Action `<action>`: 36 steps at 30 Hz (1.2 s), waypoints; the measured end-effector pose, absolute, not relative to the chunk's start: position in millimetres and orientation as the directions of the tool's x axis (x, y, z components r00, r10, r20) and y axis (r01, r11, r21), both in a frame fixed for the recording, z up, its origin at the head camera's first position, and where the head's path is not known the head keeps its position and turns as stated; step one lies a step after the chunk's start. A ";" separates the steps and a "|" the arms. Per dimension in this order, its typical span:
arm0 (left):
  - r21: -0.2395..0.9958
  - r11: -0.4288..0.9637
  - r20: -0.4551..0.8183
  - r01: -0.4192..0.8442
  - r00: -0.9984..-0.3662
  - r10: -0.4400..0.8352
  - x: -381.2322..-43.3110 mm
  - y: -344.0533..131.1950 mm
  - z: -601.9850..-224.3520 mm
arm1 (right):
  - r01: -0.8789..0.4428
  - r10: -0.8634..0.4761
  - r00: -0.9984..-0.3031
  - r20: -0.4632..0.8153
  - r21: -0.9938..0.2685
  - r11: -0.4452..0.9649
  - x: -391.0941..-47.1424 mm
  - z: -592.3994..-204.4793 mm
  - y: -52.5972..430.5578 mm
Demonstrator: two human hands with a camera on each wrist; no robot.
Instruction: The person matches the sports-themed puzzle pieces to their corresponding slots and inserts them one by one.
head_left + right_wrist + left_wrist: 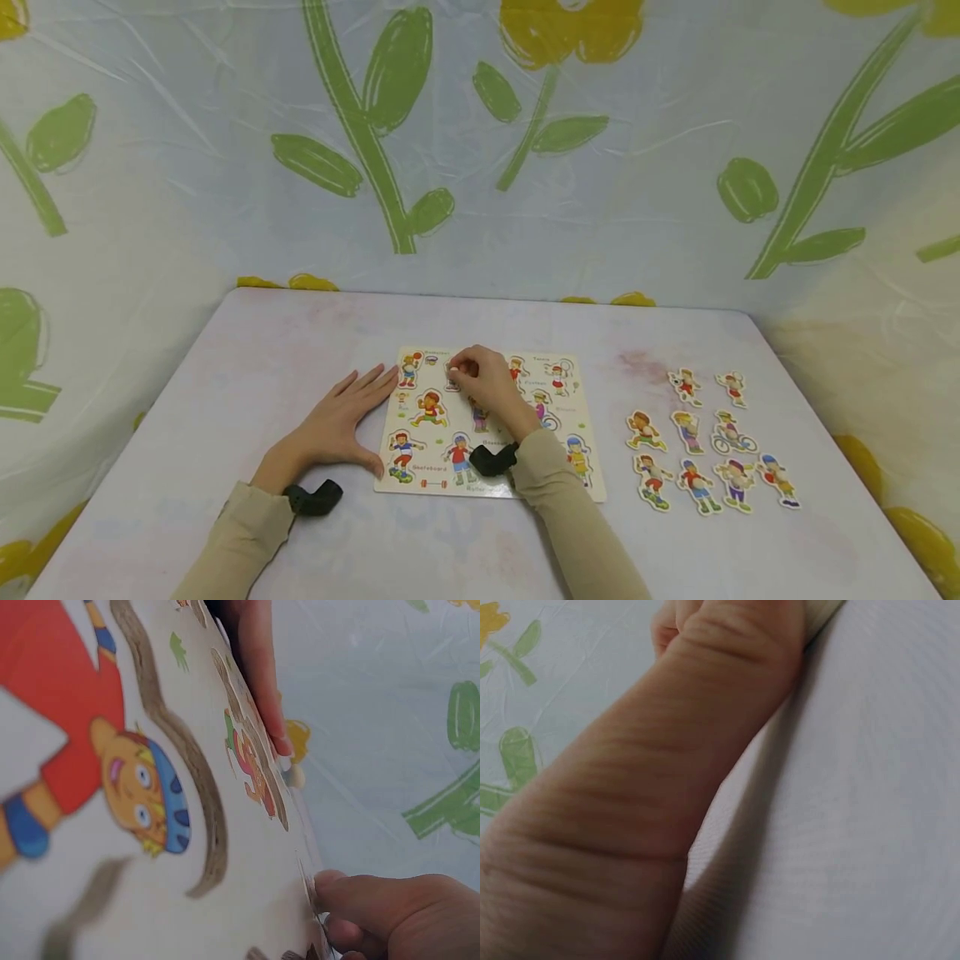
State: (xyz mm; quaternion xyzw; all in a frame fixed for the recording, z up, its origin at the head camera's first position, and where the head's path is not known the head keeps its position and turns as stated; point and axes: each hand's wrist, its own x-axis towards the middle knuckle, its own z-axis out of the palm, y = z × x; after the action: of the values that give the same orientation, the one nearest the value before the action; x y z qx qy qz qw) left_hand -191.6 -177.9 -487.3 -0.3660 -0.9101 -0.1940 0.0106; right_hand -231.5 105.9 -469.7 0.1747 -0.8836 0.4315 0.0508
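A wooden puzzle board (442, 454) with printed children doing sports lies on the table. My left hand (341, 425) rests along its left edge, fingers spread and straight, the thumb near the lower left corner. Over the board's upper part, the thumb and fingers of my right hand (483, 379) pinch the pale round knob (297, 778) of a small puzzle piece (452, 382). That piece sits close over the top row, mostly covered by the hand. In the left wrist view, the left wrist and thumb base (637, 765) fill much of the picture.
Right of the board, several knobbed figure pieces lie in rows, among them a cyclist (733, 433), a runner (645, 432) and a skateboarder (651, 483). A flower-patterned sheet (637, 217) hangs behind the pale table (315, 333).
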 end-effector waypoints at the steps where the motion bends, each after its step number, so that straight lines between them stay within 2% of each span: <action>1: 0.346 0.658 0.159 0.669 -0.733 0.661 -191.7 -177.9 -487.5 | -0.352 -0.264 -0.934 0.241 -0.749 0.561 -231.9 -470.0 105.9; 12: 0.341 0.656 0.159 0.673 -0.729 0.666 -191.8 -178.2 -488.4 | -0.294 -0.278 -0.947 0.164 -0.791 0.537 -227.5 -451.6 109.3; 18: 0.340 0.652 0.166 0.677 -0.726 0.667 -191.3 -178.6 -487.3 | -0.229 -0.227 -0.967 0.117 -0.788 0.572 -226.7 -438.6 119.6; 36: 0.333 0.650 0.179 0.683 -0.723 0.667 -192.0 -178.9 -489.7 | -0.292 -0.136 -0.955 0.265 -0.739 0.607 -232.1 -404.2 178.6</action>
State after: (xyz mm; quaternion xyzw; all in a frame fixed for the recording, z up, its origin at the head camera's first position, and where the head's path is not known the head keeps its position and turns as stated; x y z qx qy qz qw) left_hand -192.0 -178.9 -489.7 -0.3715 -0.9082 -0.1916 0.0199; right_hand -232.1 178.6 -404.2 0.1201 -0.8917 0.4267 0.0912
